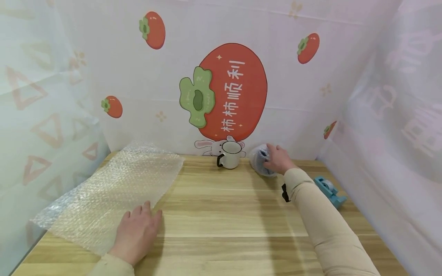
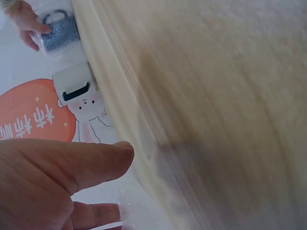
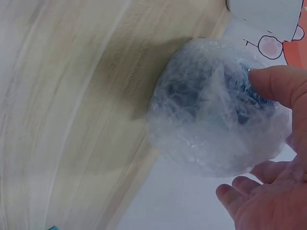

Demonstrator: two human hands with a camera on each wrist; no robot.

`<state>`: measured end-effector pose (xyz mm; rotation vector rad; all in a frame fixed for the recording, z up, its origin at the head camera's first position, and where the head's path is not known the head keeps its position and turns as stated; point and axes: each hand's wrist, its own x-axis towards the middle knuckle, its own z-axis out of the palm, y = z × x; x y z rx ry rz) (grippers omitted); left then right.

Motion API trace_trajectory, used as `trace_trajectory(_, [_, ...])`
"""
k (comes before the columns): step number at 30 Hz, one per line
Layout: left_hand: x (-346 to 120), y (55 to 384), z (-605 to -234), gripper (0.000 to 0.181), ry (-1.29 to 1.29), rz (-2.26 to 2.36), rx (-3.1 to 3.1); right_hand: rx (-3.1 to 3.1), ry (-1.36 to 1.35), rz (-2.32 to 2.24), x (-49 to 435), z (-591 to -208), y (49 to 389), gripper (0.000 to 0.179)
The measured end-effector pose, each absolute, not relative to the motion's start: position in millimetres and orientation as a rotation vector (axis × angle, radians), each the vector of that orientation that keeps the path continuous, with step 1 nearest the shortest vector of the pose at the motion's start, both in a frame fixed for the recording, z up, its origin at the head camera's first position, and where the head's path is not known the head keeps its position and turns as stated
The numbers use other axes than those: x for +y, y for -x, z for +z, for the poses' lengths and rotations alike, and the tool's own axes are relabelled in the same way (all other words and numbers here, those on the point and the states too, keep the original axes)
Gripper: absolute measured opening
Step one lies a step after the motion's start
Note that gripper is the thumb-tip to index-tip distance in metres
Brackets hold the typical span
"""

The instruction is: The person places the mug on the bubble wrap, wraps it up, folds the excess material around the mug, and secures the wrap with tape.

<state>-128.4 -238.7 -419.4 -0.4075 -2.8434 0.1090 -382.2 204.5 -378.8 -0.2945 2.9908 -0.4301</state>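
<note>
Near the back edge of the table, my right hand (image 1: 279, 160) holds a blue mug wrapped in bubble wrap (image 1: 259, 163). The thumb lies on the wrapping in the right wrist view, where the wrapped mug (image 3: 216, 115) shows blue through crinkled film. Its handle shows in the left wrist view. Over the near right edge of a flat sheet of bubble wrap (image 1: 121, 184) is my left hand (image 1: 138, 232), fingers spread and holding nothing. A white mug (image 1: 230, 158) with a dark rim and black handle stands just left of the wrapped mug.
A teal tape dispenser (image 1: 329, 191) sits at the right of the wooden table (image 1: 214, 222), beyond my right forearm. A small black object (image 1: 285, 193) shows beside the right cuff. Printed cloth (image 1: 165, 76) hangs along the back and both sides.
</note>
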Motion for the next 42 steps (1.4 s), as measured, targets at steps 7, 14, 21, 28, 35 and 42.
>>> trace_trajectory(7, [-243.8,129.4,-417.0,0.004,0.358,0.063,-2.917,3.021,0.355,-0.489,206.7,-378.6,366.4,0.088])
trace_trajectory(14, [-241.2,132.3,-417.9,0.01,0.321,0.061,-2.879,3.088,0.428,-0.449,214.1,-379.6,344.7,0.083])
trace_trajectory(21, [-240.0,132.3,-417.5,0.01,0.323,0.087,-2.842,3.118,0.482,-0.493,219.0,-378.6,327.3,0.079])
trace_trajectory(28, [-242.7,128.4,-415.1,0.012,0.314,0.102,-2.834,3.156,0.523,-0.504,215.3,-373.9,316.8,0.073])
trace_trajectory(35, [-241.0,122.4,-412.7,0.021,0.36,0.09,-2.722,3.176,0.54,-0.524,214.0,-370.8,307.0,0.068])
trace_trajectory(42, [-233.9,113.6,-406.6,0.021,0.375,0.082,-2.671,3.205,0.542,-0.55,217.1,-374.8,297.9,0.064])
